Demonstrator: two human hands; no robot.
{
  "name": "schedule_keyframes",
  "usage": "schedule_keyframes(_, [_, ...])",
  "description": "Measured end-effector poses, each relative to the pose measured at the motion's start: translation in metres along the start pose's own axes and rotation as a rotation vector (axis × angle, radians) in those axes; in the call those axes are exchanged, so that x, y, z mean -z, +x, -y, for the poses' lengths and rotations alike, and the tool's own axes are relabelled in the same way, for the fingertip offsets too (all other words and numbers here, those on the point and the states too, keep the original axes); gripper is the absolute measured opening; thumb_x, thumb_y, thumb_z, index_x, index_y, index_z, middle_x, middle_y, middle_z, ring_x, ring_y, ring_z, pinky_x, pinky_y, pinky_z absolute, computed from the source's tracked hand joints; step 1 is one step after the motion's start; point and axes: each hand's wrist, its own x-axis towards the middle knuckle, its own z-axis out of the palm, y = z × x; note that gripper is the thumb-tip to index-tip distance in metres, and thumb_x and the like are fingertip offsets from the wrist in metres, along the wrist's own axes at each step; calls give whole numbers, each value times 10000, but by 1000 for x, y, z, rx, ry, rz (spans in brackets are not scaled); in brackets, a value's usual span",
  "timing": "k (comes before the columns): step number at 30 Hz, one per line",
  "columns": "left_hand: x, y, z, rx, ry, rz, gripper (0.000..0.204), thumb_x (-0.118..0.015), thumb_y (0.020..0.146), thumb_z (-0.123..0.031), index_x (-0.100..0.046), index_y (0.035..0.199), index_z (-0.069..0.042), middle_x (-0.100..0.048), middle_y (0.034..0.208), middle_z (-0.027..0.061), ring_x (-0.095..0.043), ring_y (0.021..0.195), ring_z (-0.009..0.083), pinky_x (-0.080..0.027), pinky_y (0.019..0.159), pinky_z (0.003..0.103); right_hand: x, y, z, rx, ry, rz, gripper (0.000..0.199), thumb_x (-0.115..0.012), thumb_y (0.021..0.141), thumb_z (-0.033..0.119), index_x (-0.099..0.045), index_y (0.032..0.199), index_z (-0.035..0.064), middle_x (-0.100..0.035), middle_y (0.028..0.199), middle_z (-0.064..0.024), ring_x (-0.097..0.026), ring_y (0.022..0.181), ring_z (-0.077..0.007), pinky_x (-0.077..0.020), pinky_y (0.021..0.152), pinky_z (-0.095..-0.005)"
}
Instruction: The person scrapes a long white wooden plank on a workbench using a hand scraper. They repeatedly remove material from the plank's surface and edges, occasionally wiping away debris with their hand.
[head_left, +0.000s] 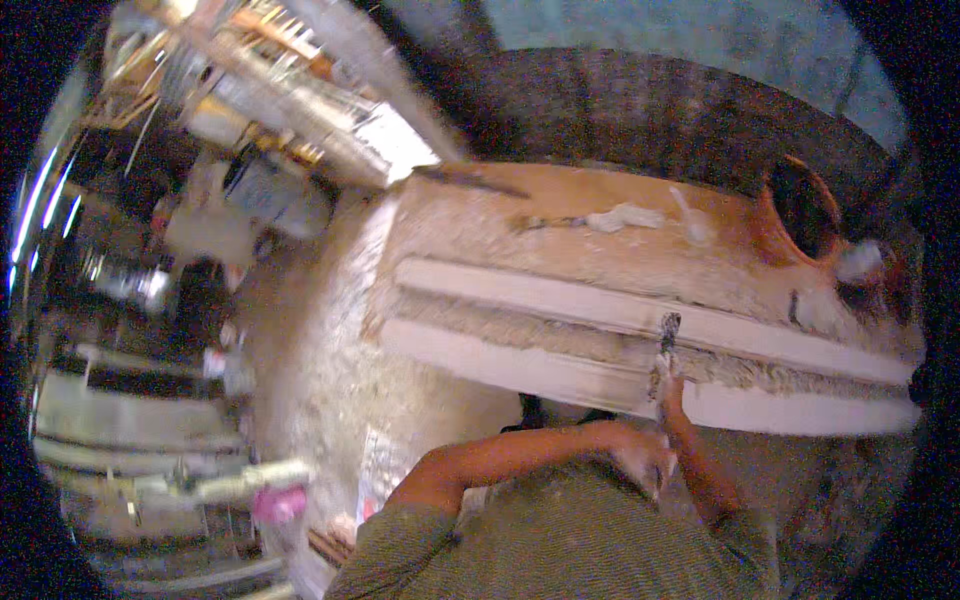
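My right hand (672, 396) reaches over the near one of two long pale boards and is closed around a narrow tool (669, 335), mottled dark and white. Its dark end points away from me, over the strip between the boards; blur hides its exact kind. The far board (520, 292) and the near board (500, 360) lie side by side, with shavings (590, 335) between them. Close to my body, below the near board's edge, my left hand (640, 455) is curled; whatever it may hold is too blurred to make out.
Behind the boards, the orange-brown tabletop (570, 190) carries a whitish scrap (630, 217) and a dark flat strip (470, 182). An orange round container (800, 212) stands at the far right. Cluttered shelving (270, 90) and a pink item (280, 503) are to the left.
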Motion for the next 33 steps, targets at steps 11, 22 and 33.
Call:
schedule_keyframes(11, [-48, 31, 35, -12, -139, 182, 337, -654, 838, -337, -653, 1025, -56, -651, 970, 131, -578, 886, 318, -461, 792, 473, -119, -18, 21, 104, -294, 427, 316, -568, 943, 249, -511, 1215, 99, -563, 728, -8, -506, 533, -128, -413, 453, -283])
schedule_keyframes(22, [-120, -32, -3, -68, -148, 144, 264, -619, 831, -274, -643, 981, -59, -641, 897, 87, -548, 795, 281, -443, 730, 468, -193, -49, -57, 183, -526, 484, 329, -620, 930, 280, -542, 1194, 101, -529, 654, -4, -467, 415, -116, -371, 349, -284])
schedule_keyframes(33, [-79, -101, 5, -36, -210, 259, 222, -604, 822, -230, -639, 957, -56, -639, 857, 63, -533, 733, 251, -435, 687, 467, -220, -68, -2, 350, -767, 533, 411, -584, 941, 317, -524, 1248, 51, -520, 645, -23, -493, 455, -110, -377, 375, -282])
